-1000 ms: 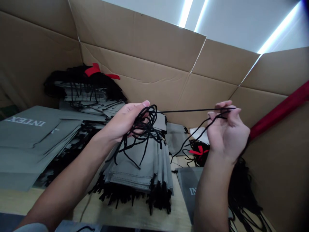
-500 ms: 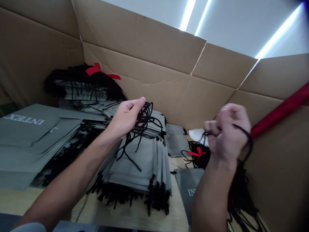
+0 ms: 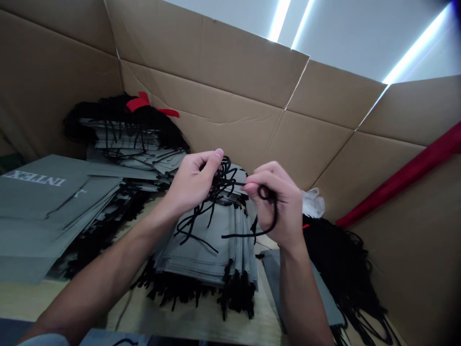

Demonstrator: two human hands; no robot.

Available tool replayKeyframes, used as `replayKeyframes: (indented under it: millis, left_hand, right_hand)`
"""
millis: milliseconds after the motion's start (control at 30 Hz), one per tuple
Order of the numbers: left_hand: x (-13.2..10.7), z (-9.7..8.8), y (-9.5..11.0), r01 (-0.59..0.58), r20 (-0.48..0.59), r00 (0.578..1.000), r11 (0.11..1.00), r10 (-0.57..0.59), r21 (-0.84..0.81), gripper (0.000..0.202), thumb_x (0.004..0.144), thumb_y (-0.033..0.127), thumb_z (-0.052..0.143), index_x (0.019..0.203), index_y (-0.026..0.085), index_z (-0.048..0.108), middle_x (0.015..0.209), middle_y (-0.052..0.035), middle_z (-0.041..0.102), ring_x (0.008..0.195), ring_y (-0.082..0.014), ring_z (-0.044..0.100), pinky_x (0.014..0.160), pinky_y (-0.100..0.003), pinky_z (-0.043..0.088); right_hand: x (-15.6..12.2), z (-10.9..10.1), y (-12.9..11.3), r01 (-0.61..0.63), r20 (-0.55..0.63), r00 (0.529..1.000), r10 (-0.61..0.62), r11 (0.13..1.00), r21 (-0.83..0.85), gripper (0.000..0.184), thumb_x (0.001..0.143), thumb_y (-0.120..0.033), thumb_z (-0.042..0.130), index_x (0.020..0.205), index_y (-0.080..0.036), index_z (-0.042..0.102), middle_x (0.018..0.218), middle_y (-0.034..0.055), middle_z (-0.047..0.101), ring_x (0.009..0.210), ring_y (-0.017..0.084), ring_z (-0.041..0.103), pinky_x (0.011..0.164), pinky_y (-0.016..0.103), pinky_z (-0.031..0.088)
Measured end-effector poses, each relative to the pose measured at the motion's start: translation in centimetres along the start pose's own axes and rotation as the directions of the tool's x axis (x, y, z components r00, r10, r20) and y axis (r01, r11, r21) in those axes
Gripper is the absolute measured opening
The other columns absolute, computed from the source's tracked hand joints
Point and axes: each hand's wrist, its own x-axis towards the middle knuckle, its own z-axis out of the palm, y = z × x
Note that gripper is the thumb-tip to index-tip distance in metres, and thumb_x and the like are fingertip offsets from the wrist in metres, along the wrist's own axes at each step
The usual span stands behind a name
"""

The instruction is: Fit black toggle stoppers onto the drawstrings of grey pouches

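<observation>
My left hand [image 3: 196, 180] is closed round a loose bunch of black cords [image 3: 225, 180], whose ends dangle over a stack of grey drawstring bags [image 3: 209, 235]. Just to the right, my right hand [image 3: 275, 202] pinches a black cord [image 3: 273, 223] between thumb and fingers; part of it curls round in a loop and one end points left. A short taut stretch of cord runs between the two hands. Black knotted cord ends fringe the near edge of the stack.
Larger grey printed bags [image 3: 43, 192] lie in a pile on the left. Behind them sits a bundle of black cords with a red tie [image 3: 139, 102]. More black cords [image 3: 338, 259] and a grey bag [image 3: 324, 283] lie at right. Cardboard walls [image 3: 234, 101] enclose the table.
My right hand has moved left with its cord, from beside the red strip to close by my left hand. My left hand has shifted slightly right, still holding the cords.
</observation>
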Motion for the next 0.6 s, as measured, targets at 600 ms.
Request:
replayKeyframes:
  millis: [600]
  left_hand:
    - [3.2, -1.6, -3.6, 0.106, -0.069, 0.994, 0.954, -0.090, 0.282, 0.044, 0.105, 0.049, 0.055, 0.070, 0.023, 0.048, 0.055, 0.0041, 0.035, 0.047, -0.0115, 0.032, 0.049, -0.028, 0.023]
  right_hand:
    - [0.3, -9.6, 0.6, 0.060, -0.624, 0.743, 0.243, 0.904, 0.423, 0.021, 0.103, -0.022, 0.071, 0.082, -0.025, 0.072, 0.106, 0.0051, 0.056, 0.067, 0.013, 0.042, 0.046, 0.029, 0.031]
